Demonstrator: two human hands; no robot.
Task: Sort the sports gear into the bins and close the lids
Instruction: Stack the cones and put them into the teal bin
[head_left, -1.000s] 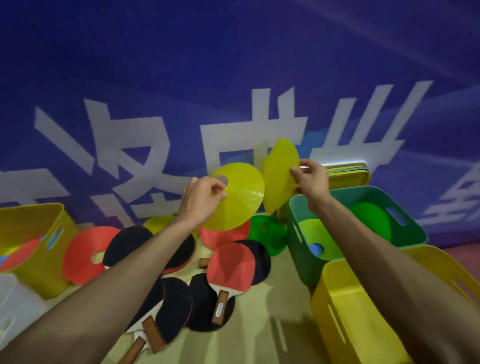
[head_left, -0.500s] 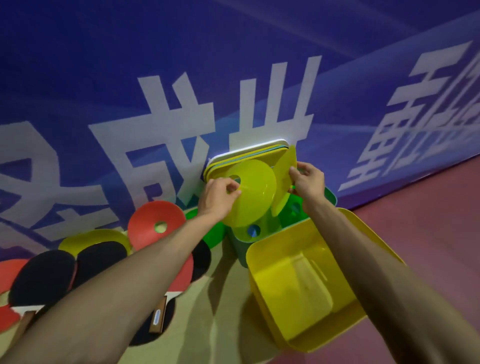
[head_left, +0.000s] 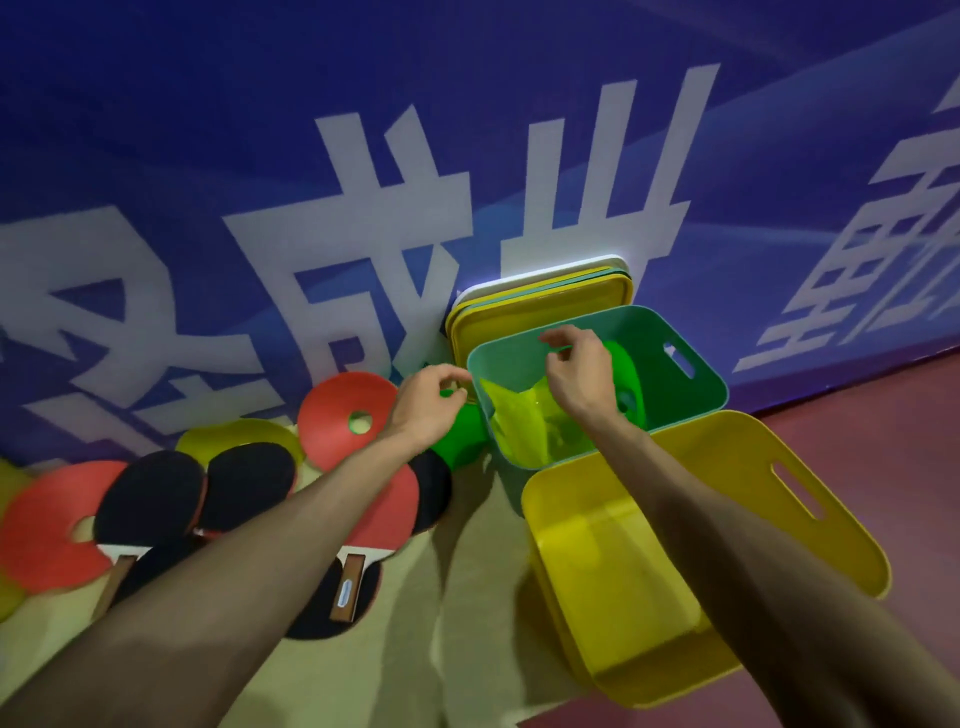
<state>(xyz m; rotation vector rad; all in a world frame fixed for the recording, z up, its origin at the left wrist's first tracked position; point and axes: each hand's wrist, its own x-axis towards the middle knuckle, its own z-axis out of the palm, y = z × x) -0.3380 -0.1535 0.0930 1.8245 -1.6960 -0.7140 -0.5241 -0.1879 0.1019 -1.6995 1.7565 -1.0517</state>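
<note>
Two yellow flat cones (head_left: 519, 423) lie tilted inside the green bin (head_left: 693, 332), beside a green cone (head_left: 626, 371) leaning on its far side. My right hand (head_left: 576, 376) hovers over the bin with loosely curled fingers and holds nothing. Just left of the bin's rim, my left hand (head_left: 428, 402) is also empty, its thumb and fingers loosely curled. An empty yellow bin (head_left: 737, 467) stands in front of the green one. A stack of lids (head_left: 545, 296) leans on the wall behind.
On the floor to the left lie a red cone (head_left: 340, 415), a green cone (head_left: 462, 439), a yellow cone (head_left: 234, 436), another red cone (head_left: 41, 535) and several table tennis paddles (head_left: 156, 493). A blue banner wall (head_left: 260, 156) closes the back.
Both hands carried a yellow cone each to the green bin and let go; the cones now lie inside it. My view has swung right and down.
</note>
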